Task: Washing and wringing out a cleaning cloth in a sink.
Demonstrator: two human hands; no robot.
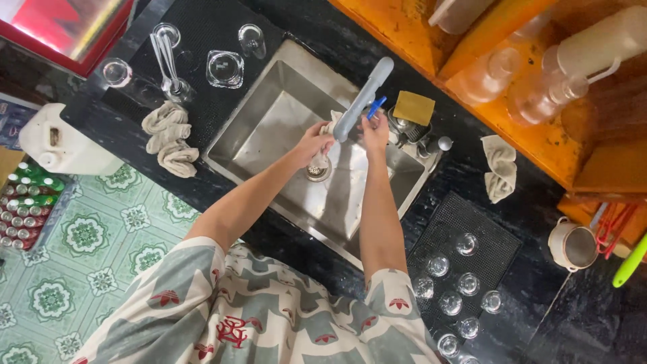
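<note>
In the head view, a small glass [322, 160] is held over the steel sink [269, 128] by the left hand [314, 140], whose grip is closed around it, just below the grey tap [362, 100]. The right hand [375, 129] is closed on a blue-handled tool [377, 105], its working end hidden, so its kind cannot be told. The washing is judged to be partly done: at 5 o'clock from the sink, washed glasses [458, 283] are set out on a black mat [465, 222], and at 10 o'clock further glasses [224, 67] are stood on a second mat [202, 30], clean or unwashed cannot be told. The black surface [472, 175] is also occupied by a rolled grey cloth [168, 138] at 9 o'clock, a crumpled cloth [500, 168] at 3 o'clock and a yellow sponge [413, 106] at 1 o'clock. An orange shelf [539, 128] with plastic jugs [593, 44] is seen at 2 o'clock. A green patterned tile floor [87, 236], a crate of bottles [27, 202] and a white jerrycan [60, 145] are seen at 8 o'clock.
</note>
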